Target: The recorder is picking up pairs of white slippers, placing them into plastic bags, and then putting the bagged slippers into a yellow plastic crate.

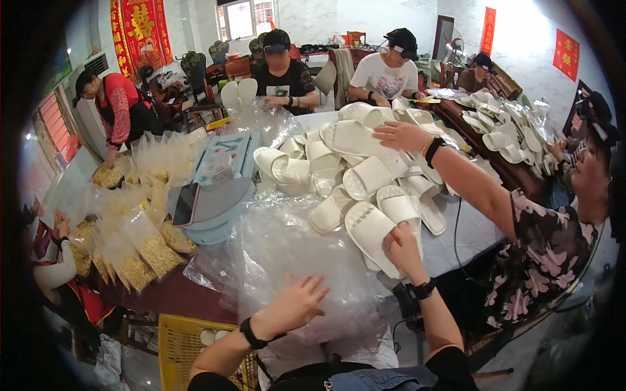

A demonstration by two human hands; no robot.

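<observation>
Currently, my right hand (pixel 401 251) is closed on the heel end of a white slipper (pixel 373 229), fingers wrapped over its edge, the slipper lying sole-up at the near edge of the heap. My left hand (pixel 297 301) is empty, fingers spread flat on a sheet of clear plastic bags (pixel 287 254) directly beneath the palm.

Just beyond my right hand lies the pile of white slippers (pixel 355 163), loose and unsorted; I see no bagged slipper anywhere near either hand. I judge the work to be at an early stage: one slipper taken up, nothing yet inside the plastic, and the bulk of the pile untouched.

Above and to the right of my right hand, a co-worker's hand (pixel 401 135) reaches across the pile from a floral sleeve (pixel 548 254). A second heap of white slippers (pixel 502 127) sits farther off on the dark table behind that arm.

Left of my left hand stand clear bags of yellowish snack pieces (pixel 153 251), many filled and upright, and a pale blue sealing machine (pixel 218 195) beyond them. Below my left wrist is a yellow plastic crate (pixel 179 339). Whether it holds finished goods I cannot tell.
</observation>
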